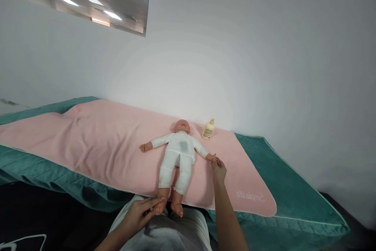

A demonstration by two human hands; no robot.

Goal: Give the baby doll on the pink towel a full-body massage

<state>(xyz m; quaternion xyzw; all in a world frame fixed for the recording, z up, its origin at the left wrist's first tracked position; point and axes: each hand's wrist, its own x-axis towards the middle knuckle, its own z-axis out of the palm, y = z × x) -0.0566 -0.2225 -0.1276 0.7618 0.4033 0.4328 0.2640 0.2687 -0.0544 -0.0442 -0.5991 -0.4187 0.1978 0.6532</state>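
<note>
A baby doll (179, 149) in a white suit lies on its back on a pink blanket (123, 145), head toward the wall, arms spread, feet over the near edge. My right hand (219, 169) has its fingers closed on the doll's hand at the right. Down at the left foot, my left hand (139, 215) touches the doll with its fingers around the foot and the thumb apart from view in part. A pale yellow pump bottle (208, 129) stands on the blanket to the right of the doll's head.
Under the blanket lies a green quilted cover (264, 161) that hangs over the near edge. A white wall (205, 55) rises directly behind. My lap (170, 231) is close against the near edge.
</note>
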